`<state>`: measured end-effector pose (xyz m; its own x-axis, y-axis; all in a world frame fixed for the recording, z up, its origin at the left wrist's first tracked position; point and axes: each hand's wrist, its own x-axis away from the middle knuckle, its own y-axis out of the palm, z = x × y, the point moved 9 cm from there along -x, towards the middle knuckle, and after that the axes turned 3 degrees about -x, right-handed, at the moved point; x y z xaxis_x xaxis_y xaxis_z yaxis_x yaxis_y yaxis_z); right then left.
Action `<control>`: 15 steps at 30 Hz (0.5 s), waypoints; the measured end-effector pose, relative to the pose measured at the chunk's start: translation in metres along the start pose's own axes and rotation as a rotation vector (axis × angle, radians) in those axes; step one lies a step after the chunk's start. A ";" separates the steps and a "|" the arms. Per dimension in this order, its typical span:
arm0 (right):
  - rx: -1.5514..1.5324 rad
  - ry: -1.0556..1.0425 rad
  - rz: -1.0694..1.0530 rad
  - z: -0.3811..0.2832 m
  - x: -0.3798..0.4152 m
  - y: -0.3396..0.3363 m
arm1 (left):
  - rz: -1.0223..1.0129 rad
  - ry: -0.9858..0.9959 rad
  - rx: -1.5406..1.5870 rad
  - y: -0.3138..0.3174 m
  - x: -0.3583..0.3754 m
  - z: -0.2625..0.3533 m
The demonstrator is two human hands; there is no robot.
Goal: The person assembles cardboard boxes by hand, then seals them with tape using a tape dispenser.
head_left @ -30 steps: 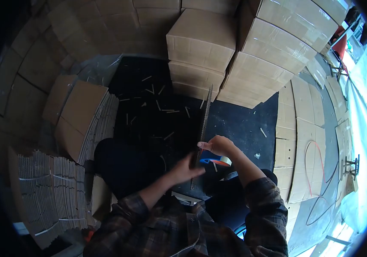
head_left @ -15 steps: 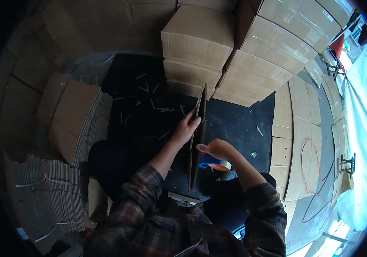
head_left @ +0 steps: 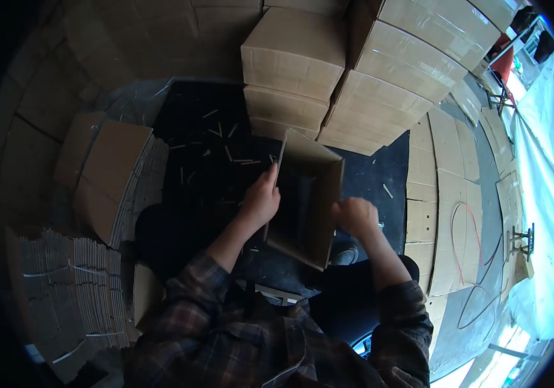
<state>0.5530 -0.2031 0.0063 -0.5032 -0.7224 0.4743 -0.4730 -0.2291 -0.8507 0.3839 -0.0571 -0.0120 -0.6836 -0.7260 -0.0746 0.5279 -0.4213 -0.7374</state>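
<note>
A cardboard box stands opened into a four-sided sleeve between my hands, its dark floor-side showing through the middle. My left hand grips its left wall, with the thumb and fingers along the edge. At the right wall is my right hand, fingers curled, thumb against the cardboard edge; it is slightly blurred. Both forearms are in plaid sleeves.
Taped cardboard boxes are stacked ahead, with more at the right. Flattened cardboard and strapped bundles sit at the left. Paper scraps litter the black floor mat. A red cord lies at the right.
The flat folded cardboard has spread into an open box shape. My left hand moved left and my right hand moved slightly right. The tape roll seen below is now hidden behind the box.
</note>
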 end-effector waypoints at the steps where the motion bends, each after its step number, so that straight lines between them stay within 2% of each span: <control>1: 0.014 -0.014 0.068 -0.004 0.001 -0.016 | -0.083 -0.045 0.021 -0.009 0.012 0.006; 3: 0.032 0.003 0.063 -0.009 -0.009 -0.017 | -0.167 -0.101 0.039 -0.009 0.033 -0.002; 6: 0.053 0.018 0.094 -0.011 -0.027 0.012 | -0.075 -0.050 0.016 0.001 0.042 -0.022; 9: 0.002 0.029 0.140 -0.026 -0.029 0.026 | -0.037 -0.133 -0.094 0.000 0.045 -0.033; 11: -0.005 0.040 0.150 -0.026 -0.026 0.027 | -0.138 -0.305 -0.068 -0.005 0.049 -0.028; 12: -0.010 0.032 0.157 -0.026 -0.026 0.026 | -0.144 -0.303 -0.067 -0.006 0.051 -0.022; 14: -0.014 0.035 0.153 -0.023 -0.024 0.028 | 0.143 0.141 -0.506 -0.027 0.058 0.033; 15: -0.009 0.043 0.150 -0.022 -0.027 0.027 | 0.063 0.212 -0.517 -0.017 0.069 0.049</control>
<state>0.5379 -0.1754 -0.0242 -0.5993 -0.7194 0.3511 -0.3966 -0.1142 -0.9108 0.3522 -0.1265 0.0281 -0.7733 -0.5935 -0.2232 0.2917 -0.0203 -0.9563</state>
